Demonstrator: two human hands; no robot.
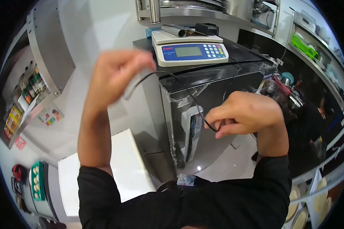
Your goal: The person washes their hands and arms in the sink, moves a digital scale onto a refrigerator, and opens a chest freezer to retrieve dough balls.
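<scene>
A thin black cable (197,102) runs in a loose curve between my two hands, in front of the black cabinet (212,84). My right hand (246,113) pinches its lower end between thumb and fingers. Raised higher, my left hand (116,76) is smeared by motion, its fingers curled in where the other end of the cable reaches it. A blurred pale bit hangs below those fingers; I cannot make out what it is. On the cabinet top stands a digital scale (187,51), with a metal roll (174,30) and a black object (206,29) on its pan.
To the left is a white surface (120,168), with a green egg tray (37,181) beyond it. A wall shelf (46,93) holds bottles. Overhead a steel shelf (197,14) carries pans. Dishes and a pink container (281,87) crowd the right.
</scene>
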